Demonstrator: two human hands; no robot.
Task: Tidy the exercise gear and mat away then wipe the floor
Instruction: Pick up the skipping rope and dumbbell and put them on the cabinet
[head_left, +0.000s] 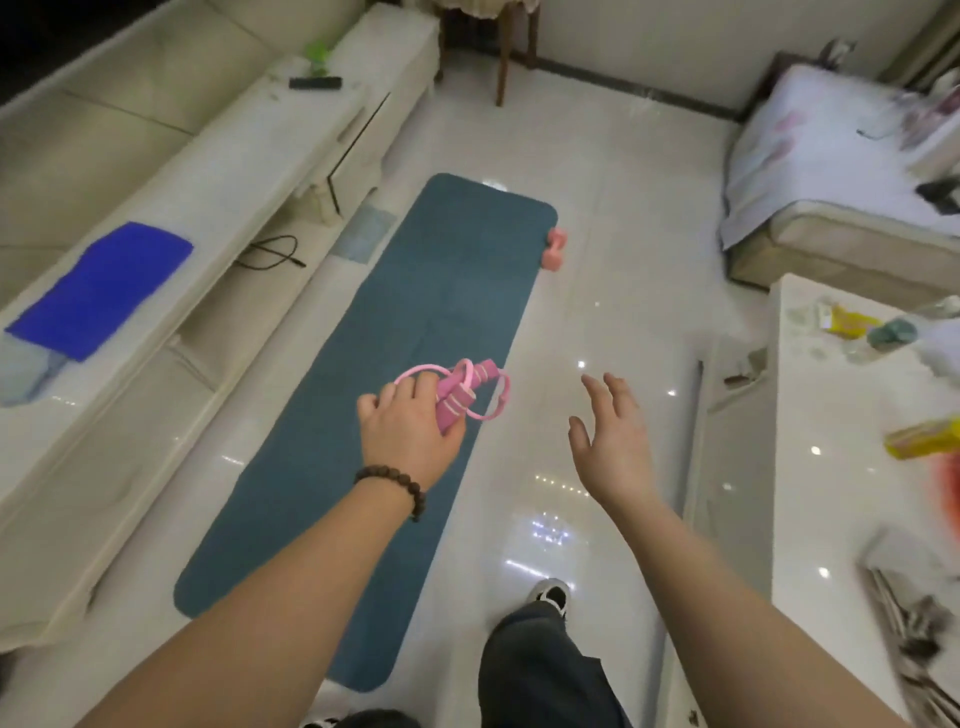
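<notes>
A long teal exercise mat (415, 322) lies flat on the glossy white floor. My left hand (408, 431) grips a pink resistance band (462, 387) with foam handles and thin loops, held in the air above the mat's near half. My right hand (613, 441) hovers open over the bare floor to the right of the mat, fingers spread, holding nothing. A pink dumbbell (554, 249) rests on the floor against the mat's far right edge.
A low white cabinet (218, 171) runs along the left, with a blue cloth (101, 288) on its top and a black cable (272, 252) on its lower ledge. A white table (831, 467) with clutter stands right, a sofa (831, 171) far right. My leg and shoe (550, 597) are below.
</notes>
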